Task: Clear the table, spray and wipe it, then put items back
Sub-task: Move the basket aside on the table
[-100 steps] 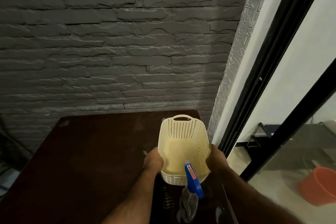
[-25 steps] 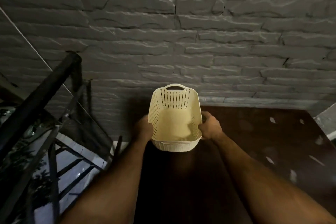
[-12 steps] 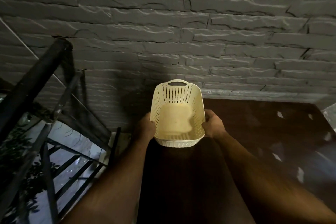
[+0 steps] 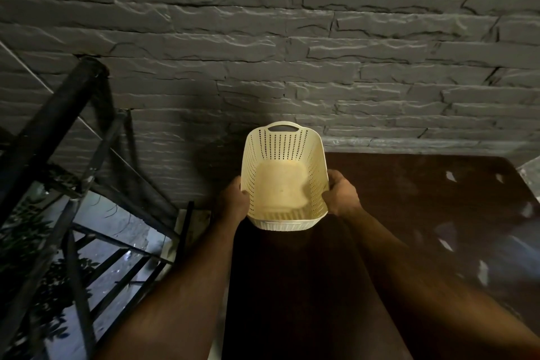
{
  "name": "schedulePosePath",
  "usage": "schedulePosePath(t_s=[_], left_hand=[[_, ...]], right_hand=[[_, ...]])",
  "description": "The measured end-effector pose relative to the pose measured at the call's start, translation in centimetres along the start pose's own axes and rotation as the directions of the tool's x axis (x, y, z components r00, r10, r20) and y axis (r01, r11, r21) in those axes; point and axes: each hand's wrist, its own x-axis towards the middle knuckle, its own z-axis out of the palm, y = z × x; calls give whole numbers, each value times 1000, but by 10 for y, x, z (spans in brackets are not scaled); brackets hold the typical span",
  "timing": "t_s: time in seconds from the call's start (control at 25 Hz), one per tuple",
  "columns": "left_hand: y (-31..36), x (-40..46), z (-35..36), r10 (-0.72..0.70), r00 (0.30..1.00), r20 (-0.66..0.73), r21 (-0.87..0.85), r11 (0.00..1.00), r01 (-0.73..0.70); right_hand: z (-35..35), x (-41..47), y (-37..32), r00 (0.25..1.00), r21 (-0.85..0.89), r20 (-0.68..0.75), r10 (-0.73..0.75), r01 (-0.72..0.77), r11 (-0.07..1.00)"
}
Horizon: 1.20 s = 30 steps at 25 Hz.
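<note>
Head view — dark table against stone wall

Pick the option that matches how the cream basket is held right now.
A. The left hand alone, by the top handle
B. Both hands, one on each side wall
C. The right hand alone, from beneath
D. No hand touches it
B: the left hand grips the left wall of the basket and the right hand grips the right wall.

basket between both hands, above table's left end, railing left
</note>
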Motion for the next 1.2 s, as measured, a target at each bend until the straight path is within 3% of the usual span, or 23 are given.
schedulePosePath(t_s=[0.24,0.44,0.6,0.8,0.96,1.2], left_hand=[[2,-7,-8,-26,999,26,-40,999,27],[10,-18,-15,-47,998,-49,22,999,48],[30,-25,-16,239,958,-161,200,958,-205],[89,-52,2,477,870,-126,316,851,-420],[132,-86,39,547,835,-61,316,804,-504],[222,-173,138,678,735,9,260,708,-657]], right_hand=[[-5,-6,-1,996,-74,-75,-39,34,997],[-10,-18,-2,990,-164,-119,-72,52,985],[-10,-30,-9,944,-300,-175,-279,219,929],[-36,-49,-12,910,-376,-166,-379,297,878],[-102,-73,15,914,-435,-209,-348,232,870],[-249,-119,108,895,-563,-333,-296,62,824]])
